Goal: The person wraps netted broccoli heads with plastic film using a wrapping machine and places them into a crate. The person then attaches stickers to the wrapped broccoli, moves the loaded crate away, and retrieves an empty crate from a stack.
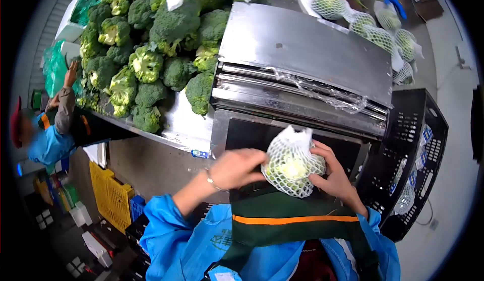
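Observation:
A broccoli head in a white foam net (295,165) is held in front of my apron, its pale green underside showing through the mesh. The net's gathered white end points away from me. My right hand (333,172) grips the right side, thumb below and fingers above. On the opposite side, my left hand (234,170) is slightly blurred, with its fingers closed at the net's left edge. Just beyond both hands is the black plate of a metal wrapping machine (307,34), with clear film (322,92) lying across its rollers.
A large pile of bare broccoli (146,61) covers the metal table at left. Several netted heads (378,36) lie at the far right, near a blue-gloved hand (392,1). A black crate (428,180) holds wrapped packs. Another person (53,135) stands at left.

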